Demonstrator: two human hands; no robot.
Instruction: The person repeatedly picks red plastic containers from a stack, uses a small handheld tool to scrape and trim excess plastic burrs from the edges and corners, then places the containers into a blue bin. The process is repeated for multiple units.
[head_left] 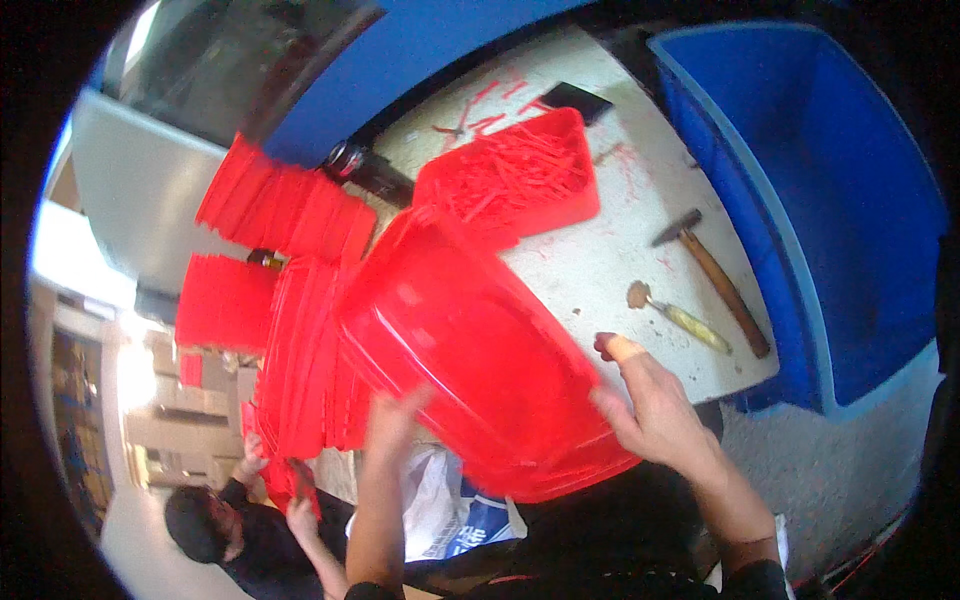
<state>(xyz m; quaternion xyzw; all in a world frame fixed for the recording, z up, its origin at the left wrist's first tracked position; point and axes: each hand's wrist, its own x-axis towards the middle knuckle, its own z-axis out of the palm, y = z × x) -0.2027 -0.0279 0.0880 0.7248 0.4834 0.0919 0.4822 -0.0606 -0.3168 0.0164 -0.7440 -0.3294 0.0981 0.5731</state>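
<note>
A large, shallow red plastic tub (470, 340) lies tilted in front of me, between my two hands. My left hand (397, 415) is at its near left edge, thumb against the red plastic; the fingers are smeared by motion. At the tub's right rim is my right hand (652, 405), its thumb by the edge and its forefinger, which has a tan bandage, stretched out away from the rim. Beyond the tub stands a red bin (592, 195) filled with thin red plastic strips (520, 172).
A hammer (715, 270) and a yellow-handled tool (690, 325) lie on the white table (630, 260). A big blue bin (745, 190) stands right. Stacked red tubs (310, 350) rise left, near a dark bottle (370, 170). A co-worker (265, 540) handles red pieces lower left.
</note>
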